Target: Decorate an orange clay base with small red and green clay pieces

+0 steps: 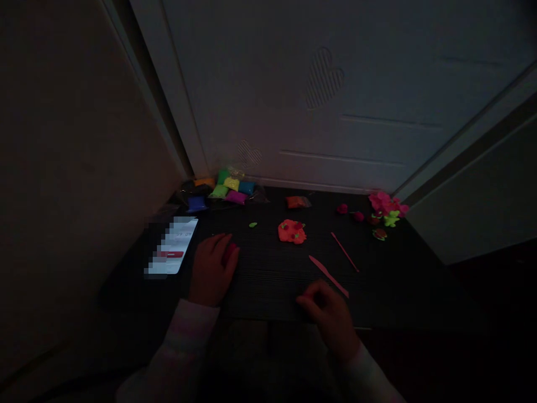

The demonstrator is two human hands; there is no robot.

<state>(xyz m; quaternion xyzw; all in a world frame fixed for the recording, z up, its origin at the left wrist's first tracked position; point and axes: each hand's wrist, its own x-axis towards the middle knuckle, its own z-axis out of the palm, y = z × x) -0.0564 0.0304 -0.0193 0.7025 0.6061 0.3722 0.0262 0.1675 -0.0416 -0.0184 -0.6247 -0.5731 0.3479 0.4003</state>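
In the dim head view, my left hand rests at the table's left part, its fingers curled round a dark pink lump of modelling clay. Close to the front edge, my right hand is closed in a pinch; a small reddish bit shows at its fingertips, too dark to name surely. Between and beyond the hands lies a flat orange clay piece dotted with red and green bits. A small green clay piece sits to its left. A pink plastic knife and a thin pink stick tool lie right of it.
A lit phone lies at the left. Several bagged clay packets stand against the back panel, with an orange packet apart from them. Pink clay shapes and a yellow-green one sit at the back right.
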